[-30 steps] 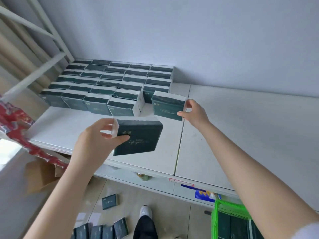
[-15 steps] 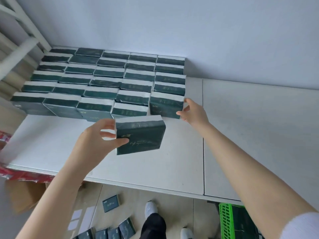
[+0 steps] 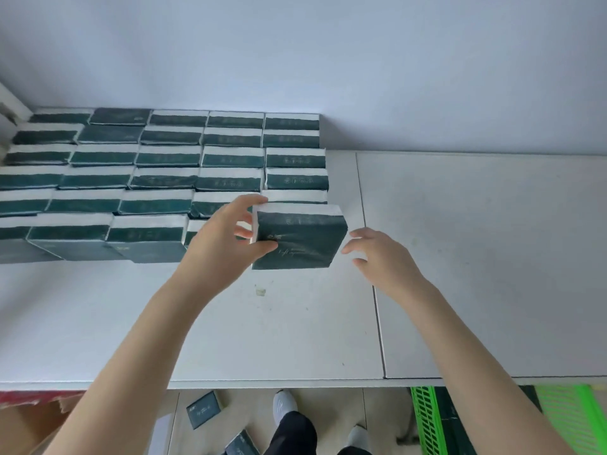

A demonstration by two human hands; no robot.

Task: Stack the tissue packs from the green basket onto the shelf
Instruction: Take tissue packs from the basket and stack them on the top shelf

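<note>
Tissue pack, dark green, is pinched at its left edge by the left hand, thumb on the front face. It sits at the right end of the front row of the stacked packs filling the shelf's back-left corner. Half a second ago it hung nearer the front edge; now it is up against the row, though I cannot tell whether it rests on the shelf yet. The right hand has left the previous pack and hovers just right of this one, fingers relaxed, holding nothing. One more pack is nearly placed. Below the front edge, the green basket seems to hold more.
</note>
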